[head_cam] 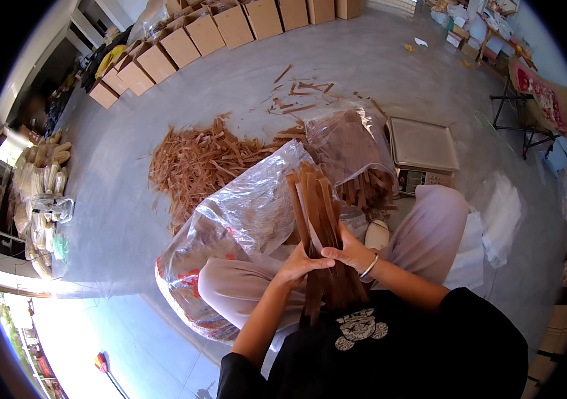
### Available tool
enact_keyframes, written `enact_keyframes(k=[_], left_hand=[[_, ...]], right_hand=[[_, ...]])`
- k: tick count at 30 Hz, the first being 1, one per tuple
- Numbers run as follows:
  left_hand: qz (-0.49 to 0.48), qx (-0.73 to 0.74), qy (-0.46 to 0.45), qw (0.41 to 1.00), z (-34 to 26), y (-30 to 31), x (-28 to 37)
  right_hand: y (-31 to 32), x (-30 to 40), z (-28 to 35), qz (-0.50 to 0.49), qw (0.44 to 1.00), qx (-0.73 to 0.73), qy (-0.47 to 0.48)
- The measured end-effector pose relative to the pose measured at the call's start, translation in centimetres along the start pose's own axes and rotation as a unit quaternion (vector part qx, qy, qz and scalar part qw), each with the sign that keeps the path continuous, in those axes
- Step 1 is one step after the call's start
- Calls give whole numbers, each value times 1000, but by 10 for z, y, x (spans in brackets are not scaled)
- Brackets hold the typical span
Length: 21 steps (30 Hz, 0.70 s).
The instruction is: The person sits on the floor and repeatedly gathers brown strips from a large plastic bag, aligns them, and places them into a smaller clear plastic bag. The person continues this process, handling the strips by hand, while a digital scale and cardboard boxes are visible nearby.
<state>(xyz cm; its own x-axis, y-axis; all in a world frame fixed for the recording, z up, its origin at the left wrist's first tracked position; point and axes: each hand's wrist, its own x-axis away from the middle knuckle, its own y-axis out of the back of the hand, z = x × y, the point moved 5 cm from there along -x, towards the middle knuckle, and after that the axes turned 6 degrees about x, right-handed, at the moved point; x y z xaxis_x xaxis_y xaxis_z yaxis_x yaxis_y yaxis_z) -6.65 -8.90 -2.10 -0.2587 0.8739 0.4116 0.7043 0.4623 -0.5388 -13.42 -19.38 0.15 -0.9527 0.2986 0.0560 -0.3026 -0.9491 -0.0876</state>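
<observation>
A bundle of long flat brown strips (pixel 315 199) stands in front of my chest, its lower end against my black shirt. My left hand (pixel 299 265) grips it from the left side, and my right hand (pixel 354 252), with a bangle at the wrist, grips it from the right. The two thumbs lie across the front of the bundle, close together. The fingers behind it are mostly hidden. Just beyond, a clear plastic bag (pixel 350 144) lies over more brown strips (pixel 369 188). A large clear plastic sack (pixel 243 214) rests by my left leg.
A loose heap of brown strips (pixel 203 159) lies on the floor, with scattered pieces (pixel 299 107) farther out. A digital scale (pixel 423 144) stands at the right, near white plastic bags (pixel 503 214). Open cardboard boxes (pixel 180 48) line the far side. A fan (pixel 51 203) is at the left.
</observation>
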Motion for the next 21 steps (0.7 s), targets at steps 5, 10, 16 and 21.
enact_keyframes(k=[5, 10, 16, 21], left_hand=[[61, -137, -61, 987, -12, -19, -16], [64, -292, -137, 944, -35, -42, -54], [124, -67, 40, 989, -33, -61, -109], [-66, -365, -126, 920, -25, 11, -201]], right_hand=[[4, -16, 0, -30, 998, 10, -48], [34, -20, -15, -96, 977, -147, -120], [105, 7, -35, -233, 939, -236, -91], [131, 19, -26, -327, 919, -196, -101]])
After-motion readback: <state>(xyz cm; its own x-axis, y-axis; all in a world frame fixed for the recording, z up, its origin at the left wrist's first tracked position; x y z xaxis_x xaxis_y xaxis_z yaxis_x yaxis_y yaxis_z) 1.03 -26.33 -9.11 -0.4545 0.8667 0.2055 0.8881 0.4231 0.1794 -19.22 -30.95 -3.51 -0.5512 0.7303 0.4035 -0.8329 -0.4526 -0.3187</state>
